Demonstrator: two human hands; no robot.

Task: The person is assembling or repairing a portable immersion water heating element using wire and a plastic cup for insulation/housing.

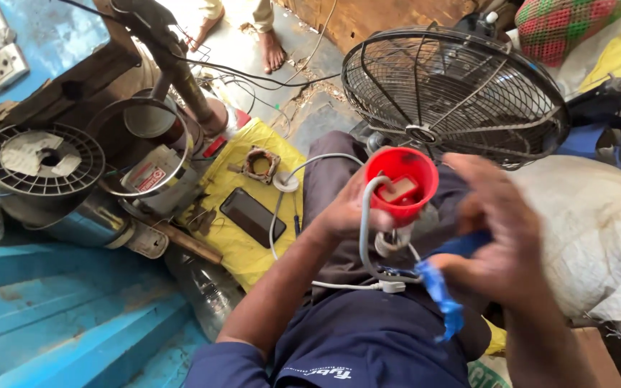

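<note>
Mid-frame, left hand (339, 215) grips the red round plastic cup-shaped housing (401, 184), right hand (497, 244) pinches blue tape (441, 294); wrapping seemingly needs steadiness.

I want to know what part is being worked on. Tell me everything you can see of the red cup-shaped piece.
The red cup looks like glossy plastic, round, its open mouth facing up toward the camera. Inside sits a pale, tan block. The left hand grips its side, over the person's lap. A white cable curves past its rim. The blurred right hand is just beside it.
</note>
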